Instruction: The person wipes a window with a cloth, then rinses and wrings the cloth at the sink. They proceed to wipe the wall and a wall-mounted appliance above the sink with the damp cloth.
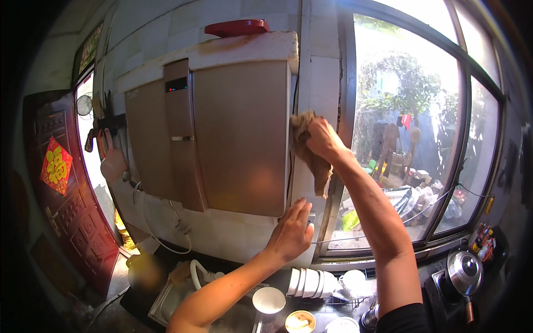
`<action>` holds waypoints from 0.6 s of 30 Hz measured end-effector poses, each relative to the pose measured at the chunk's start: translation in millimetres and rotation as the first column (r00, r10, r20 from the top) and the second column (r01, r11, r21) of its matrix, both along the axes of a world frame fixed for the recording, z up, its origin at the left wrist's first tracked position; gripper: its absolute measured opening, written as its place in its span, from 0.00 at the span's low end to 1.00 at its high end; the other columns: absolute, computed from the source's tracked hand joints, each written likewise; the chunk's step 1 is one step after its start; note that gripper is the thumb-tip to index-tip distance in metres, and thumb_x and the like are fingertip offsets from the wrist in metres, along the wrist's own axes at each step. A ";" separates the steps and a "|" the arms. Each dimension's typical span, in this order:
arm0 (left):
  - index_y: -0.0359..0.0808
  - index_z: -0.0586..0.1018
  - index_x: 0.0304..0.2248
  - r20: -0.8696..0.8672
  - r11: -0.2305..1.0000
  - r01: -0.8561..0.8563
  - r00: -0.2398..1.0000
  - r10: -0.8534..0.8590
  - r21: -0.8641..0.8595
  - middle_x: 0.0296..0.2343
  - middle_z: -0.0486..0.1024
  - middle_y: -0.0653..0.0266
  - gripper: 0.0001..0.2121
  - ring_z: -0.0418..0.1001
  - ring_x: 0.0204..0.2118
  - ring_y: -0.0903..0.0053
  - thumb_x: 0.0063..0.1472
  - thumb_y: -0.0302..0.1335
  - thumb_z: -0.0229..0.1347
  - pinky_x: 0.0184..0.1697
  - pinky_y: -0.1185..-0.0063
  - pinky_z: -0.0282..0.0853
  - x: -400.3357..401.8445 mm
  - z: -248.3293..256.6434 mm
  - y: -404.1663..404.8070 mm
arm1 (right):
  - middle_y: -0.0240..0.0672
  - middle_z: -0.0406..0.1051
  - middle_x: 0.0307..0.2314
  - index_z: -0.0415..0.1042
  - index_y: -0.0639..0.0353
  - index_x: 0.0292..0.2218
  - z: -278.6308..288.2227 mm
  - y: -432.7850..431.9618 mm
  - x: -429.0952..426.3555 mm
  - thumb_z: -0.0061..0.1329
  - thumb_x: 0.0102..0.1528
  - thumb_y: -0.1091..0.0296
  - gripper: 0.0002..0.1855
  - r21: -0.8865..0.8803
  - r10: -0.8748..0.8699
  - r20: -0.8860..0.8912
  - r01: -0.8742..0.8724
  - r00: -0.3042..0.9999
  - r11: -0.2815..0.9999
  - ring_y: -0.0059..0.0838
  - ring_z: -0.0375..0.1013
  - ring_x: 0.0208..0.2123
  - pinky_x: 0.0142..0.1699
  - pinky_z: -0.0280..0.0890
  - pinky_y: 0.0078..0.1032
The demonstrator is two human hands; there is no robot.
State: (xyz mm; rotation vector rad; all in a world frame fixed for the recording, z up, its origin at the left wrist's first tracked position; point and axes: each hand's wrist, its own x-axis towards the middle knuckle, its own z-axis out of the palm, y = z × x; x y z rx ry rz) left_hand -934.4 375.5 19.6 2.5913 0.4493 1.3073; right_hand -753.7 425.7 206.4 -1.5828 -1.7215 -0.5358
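Note:
My right hand [327, 139] grips a crumpled brown cloth [310, 156] at the right side of a wall-mounted brown appliance cabinet [241, 137]. The cloth's lower end hangs loose over the tiled wall. Below it, my left hand [291, 233] is raised with fingers extended and nothing in it, close to the cabinet's lower right corner. Whether its fingertips touch the cabinet or wall cannot be told. A wall socket [311, 218] is partly hidden behind this hand. Small coloured lights glow on the cabinet's display panel [176, 85].
A red plastic item [237, 28] sits on the ledge above the cabinet. Stacked white bowls [308, 283] stand under my arms, beside a sink [170, 297] with a white faucet [195, 270]. A lidded pot [464, 270] is on the stove at right. A sliding window [408, 125] borders the wall.

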 end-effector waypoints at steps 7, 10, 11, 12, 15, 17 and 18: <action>0.23 0.68 0.52 -0.002 0.997 0.071 0.997 -0.071 0.012 0.53 0.65 0.37 0.24 0.63 0.58 0.49 0.58 0.26 0.54 0.62 0.64 0.58 -32.5 -36.0 -39.6 | 0.49 0.73 0.39 0.77 0.65 0.31 -103.8 -19.7 50.9 0.55 0.43 0.79 0.09 0.489 0.157 0.110 -0.191 0.981 0.851 0.53 0.73 0.41 0.50 0.69 0.35; 0.22 0.69 0.51 0.024 0.995 0.069 0.997 -0.068 -0.074 0.52 0.66 0.35 0.23 0.63 0.58 0.49 0.58 0.26 0.53 0.63 0.65 0.57 -37.5 -50.7 -35.2 | 0.52 0.73 0.38 0.75 0.70 0.40 -126.7 -2.0 58.5 0.55 0.44 0.80 0.18 0.444 -0.023 -0.058 0.046 0.998 0.895 0.52 0.73 0.42 0.50 0.69 0.36; 0.21 0.69 0.51 0.010 0.993 0.058 0.998 -0.057 -0.107 0.53 0.66 0.35 0.23 0.63 0.58 0.49 0.58 0.26 0.53 0.63 0.65 0.57 -37.8 -57.3 -36.5 | 0.54 0.72 0.41 0.72 0.70 0.46 -139.8 3.4 51.9 0.53 0.45 0.78 0.24 0.359 0.148 -0.126 -0.094 0.981 0.929 0.53 0.71 0.46 0.53 0.66 0.38; 0.21 0.69 0.51 0.000 0.990 0.050 0.999 -0.050 -0.129 0.53 0.66 0.35 0.23 0.63 0.58 0.49 0.58 0.26 0.53 0.63 0.66 0.57 -35.8 -61.4 -35.8 | 0.53 0.71 0.42 0.71 0.67 0.47 -155.0 10.8 53.4 0.53 0.46 0.77 0.25 0.281 -0.014 0.076 -0.008 0.997 0.960 0.52 0.70 0.48 0.56 0.63 0.39; 0.20 0.69 0.52 -0.017 0.987 0.043 0.999 -0.046 -0.156 0.53 0.65 0.34 0.24 0.63 0.59 0.49 0.58 0.26 0.53 0.64 0.66 0.56 -31.3 -72.1 -33.4 | 0.46 0.69 0.44 0.73 0.56 0.48 -201.5 13.8 70.8 0.53 0.46 0.70 0.25 0.105 -0.171 0.454 0.138 0.875 0.985 0.47 0.66 0.52 0.60 0.58 0.40; 0.20 0.69 0.52 -0.020 0.984 0.027 0.999 -0.031 -0.177 0.53 0.65 0.34 0.24 0.63 0.59 0.50 0.58 0.26 0.53 0.64 0.66 0.56 -41.0 -82.1 -31.8 | 0.40 0.69 0.41 0.74 0.53 0.45 -217.5 3.7 78.0 0.52 0.46 0.69 0.21 0.004 -0.061 0.527 0.070 0.848 0.998 0.45 0.66 0.50 0.60 0.58 0.38; 0.20 0.69 0.51 -0.004 0.983 0.023 1.000 -0.024 -0.183 0.53 0.66 0.36 0.23 0.63 0.58 0.50 0.58 0.25 0.53 0.64 0.66 0.57 -42.6 -85.9 -30.3 | 0.38 0.69 0.40 0.75 0.52 0.43 -223.7 -4.8 86.4 0.52 0.47 0.69 0.19 -0.061 -0.009 0.560 0.052 0.828 0.997 0.44 0.66 0.50 0.60 0.58 0.37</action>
